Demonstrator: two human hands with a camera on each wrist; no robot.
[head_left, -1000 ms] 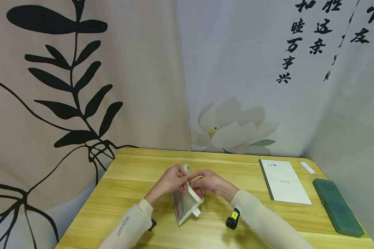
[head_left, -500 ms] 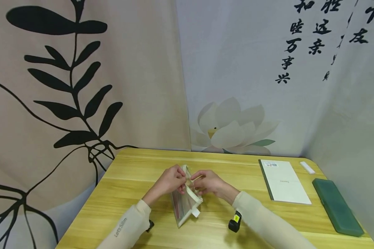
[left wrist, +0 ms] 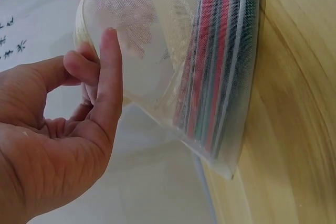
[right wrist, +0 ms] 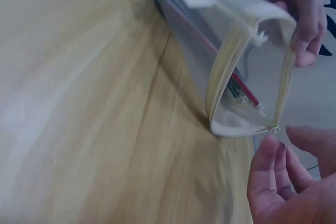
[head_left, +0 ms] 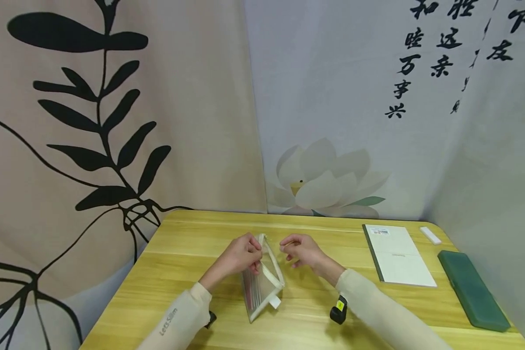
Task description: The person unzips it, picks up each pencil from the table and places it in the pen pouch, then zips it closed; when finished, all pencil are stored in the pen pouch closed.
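A see-through mesh zip pouch (head_left: 267, 282) with cream edging stands tilted on the table, its zip mouth wide apart. My left hand (head_left: 240, 255) pinches the rim of the pouch between thumb and fingers. Inside lie several red and dark striped pencils (left wrist: 210, 66), seen through the mesh in the left wrist view. Their ends (right wrist: 247, 93) show through the mouth in the right wrist view. My right hand (head_left: 305, 252) hovers just right of the pouch, fingers loosely bent, thumb and forefinger apart, holding nothing that I can see.
On the wooden table (head_left: 179, 272), a white notebook (head_left: 400, 255) lies to the right. Beyond it are a small white block (head_left: 430, 235) and a dark green case (head_left: 473, 290) by the right edge. Printed cloth hangs behind the table.
My right hand has drawn back to the right from the pouch mouth. A red piece that showed at the mouth a second ago no longer shows there. The left hand stays on the rim.
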